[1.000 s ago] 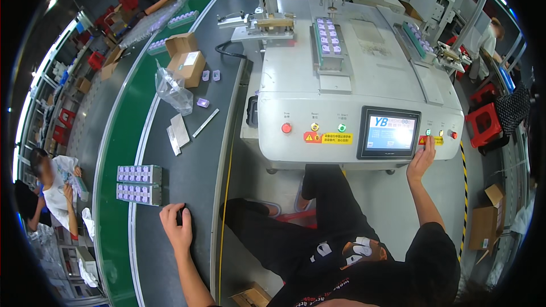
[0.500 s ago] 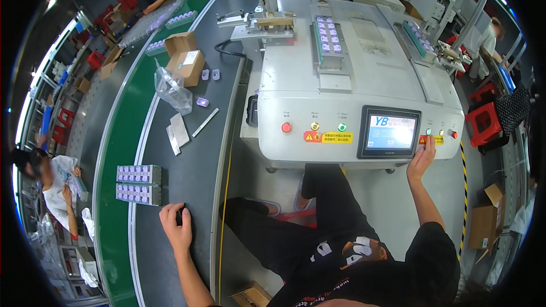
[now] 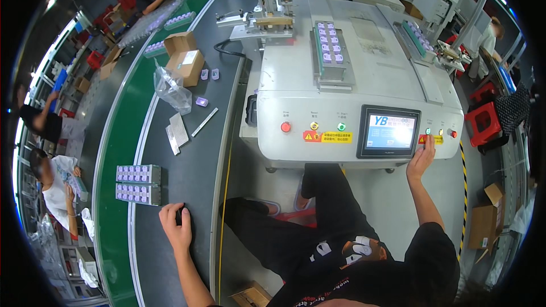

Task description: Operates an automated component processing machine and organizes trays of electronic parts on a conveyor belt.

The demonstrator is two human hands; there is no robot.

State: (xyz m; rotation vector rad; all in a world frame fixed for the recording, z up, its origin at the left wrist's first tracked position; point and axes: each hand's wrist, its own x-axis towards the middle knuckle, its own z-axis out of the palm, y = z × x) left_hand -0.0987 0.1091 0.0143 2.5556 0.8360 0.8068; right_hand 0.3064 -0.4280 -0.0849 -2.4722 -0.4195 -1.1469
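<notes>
My left hand (image 3: 175,226) rests on the dark grey bench top, thumb apart from loosely bent fingers; a dark patch shows beside the thumb, and I see no held object. Ahead of it, two grey-green block fixtures (image 3: 152,175) with rows of small purple-and-white parts lie side by side at the bench's edge. My right hand (image 3: 421,162) is raised to the machine's front panel, fingers stretched up just below the green button (image 3: 428,131); contact is hard to tell. On the machine top (image 3: 284,74) stands another loaded fixture (image 3: 330,51). A lit touch screen (image 3: 390,133) sits left of that hand.
On the bench lie an open cardboard box (image 3: 186,62), a clear plastic bag (image 3: 173,92), loose purple parts (image 3: 202,102), flat pale pieces (image 3: 178,131) and a thin strip (image 3: 205,123). A green conveyor (image 3: 114,136) runs along the left. A further fixture (image 3: 418,40) stands far right. Co-workers are around.
The loaded fixture on the machine top has slid toward me, and a mechanism behind it has shifted. Another person has appeared at the far left. Both my hands stay in place.
</notes>
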